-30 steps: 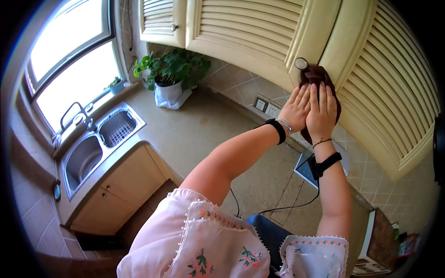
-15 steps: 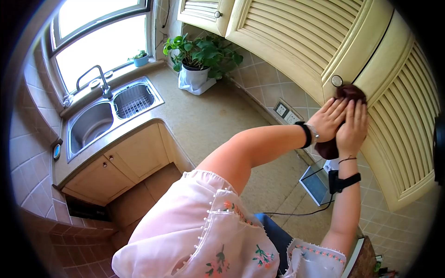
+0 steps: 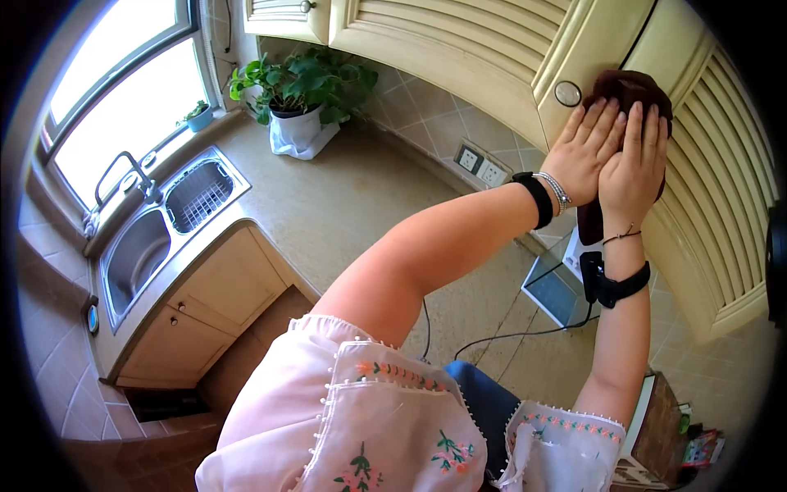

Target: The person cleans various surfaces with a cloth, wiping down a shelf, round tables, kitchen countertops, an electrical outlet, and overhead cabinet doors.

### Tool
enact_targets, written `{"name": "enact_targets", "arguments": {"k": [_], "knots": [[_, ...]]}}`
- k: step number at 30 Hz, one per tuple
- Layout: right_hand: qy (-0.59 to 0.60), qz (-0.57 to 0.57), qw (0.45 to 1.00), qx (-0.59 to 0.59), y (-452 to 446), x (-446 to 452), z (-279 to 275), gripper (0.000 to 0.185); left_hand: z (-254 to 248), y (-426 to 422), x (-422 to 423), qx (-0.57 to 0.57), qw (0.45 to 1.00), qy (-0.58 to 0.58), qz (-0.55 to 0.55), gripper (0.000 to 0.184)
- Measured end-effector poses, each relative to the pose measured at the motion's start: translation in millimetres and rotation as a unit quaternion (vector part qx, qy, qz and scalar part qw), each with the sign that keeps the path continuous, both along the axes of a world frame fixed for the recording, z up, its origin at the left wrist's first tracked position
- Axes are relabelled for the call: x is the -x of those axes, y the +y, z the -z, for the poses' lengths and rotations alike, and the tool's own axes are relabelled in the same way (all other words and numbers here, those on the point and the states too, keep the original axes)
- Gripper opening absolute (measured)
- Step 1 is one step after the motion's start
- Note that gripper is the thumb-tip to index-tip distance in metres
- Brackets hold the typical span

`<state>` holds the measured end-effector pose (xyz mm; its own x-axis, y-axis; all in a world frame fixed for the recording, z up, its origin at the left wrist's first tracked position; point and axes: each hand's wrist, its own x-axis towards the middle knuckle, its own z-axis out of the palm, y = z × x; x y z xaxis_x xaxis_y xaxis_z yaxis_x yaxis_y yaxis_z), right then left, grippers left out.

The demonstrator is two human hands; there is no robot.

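A dark maroon cloth (image 3: 627, 86) lies against the louvered cabinet door (image 3: 607, 49), at its edge beside a round knob (image 3: 567, 93). My left hand (image 3: 580, 156) rests flat on the cloth with its fingers stretched out. Beside it, touching it, my right hand (image 3: 633, 172) also presses flat on the cloth, fingers extended upward. Part of the cloth hangs below the hands. Neither hand is wrapped round anything. Both wrists wear black bands and bracelets.
A potted plant (image 3: 297, 131) stands on the counter (image 3: 344, 197) in the corner. The double sink (image 3: 147, 254) is at the left under the window. Wall sockets (image 3: 481, 166) and a glass-topped device (image 3: 553, 291) with a cable are below the cabinets.
Both hands have shifted right across the cabinet with the cloth, away from the knob and onto the neighbouring door's frame. The camera view has also turned.
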<state>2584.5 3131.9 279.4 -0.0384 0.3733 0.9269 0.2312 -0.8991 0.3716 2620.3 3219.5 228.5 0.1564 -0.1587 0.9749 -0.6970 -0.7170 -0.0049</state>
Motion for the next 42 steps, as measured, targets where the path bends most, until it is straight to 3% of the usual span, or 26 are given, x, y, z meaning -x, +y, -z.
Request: {"name": "enact_targets", "arguments": {"k": [4,8,17,20,22,23,28,33,35,38,42], "knots": [[0.036,0.029,0.999,0.007,2,0,25,0.044,24,6,1,-0.028,0.999,0.046,-0.007,0.067],[0.081,0.044,0.996,-0.008,5,-1,51,0.045,44,16,4,-0.127,0.981,0.059,-0.135,0.069],[0.144,0.009,0.989,0.022,1,2,107,0.044,92,26,7,-0.154,0.975,0.115,-0.109,0.066],[0.187,-0.034,0.981,0.035,-20,19,91,0.046,79,12,16,-0.129,0.982,0.100,-0.093,0.064],[0.165,0.060,0.984,-0.007,-41,25,88,0.048,60,1,19,-0.192,0.979,0.041,-0.054,0.059],[0.181,0.051,0.982,-0.001,-45,24,88,0.051,60,-2,20,-0.168,0.985,0.014,-0.046,0.054],[0.076,0.065,0.993,-0.055,-117,50,71,0.054,12,-61,44,-0.247,0.964,-0.091,-0.041,0.058],[0.048,0.095,0.994,-0.036,-160,64,84,0.050,14,-97,45,-0.208,0.965,-0.161,0.001,0.053],[0.024,0.102,0.994,-0.041,-157,55,91,0.050,17,-94,38,-0.239,0.946,-0.216,-0.045,0.050],[-0.031,0.111,0.991,-0.074,-142,34,97,0.049,13,-79,40,-0.339,0.917,-0.176,-0.115,0.047],[-0.012,0.081,0.991,-0.102,-111,18,102,0.050,16,-53,23,-0.360,0.914,-0.154,-0.104,0.043]]}}
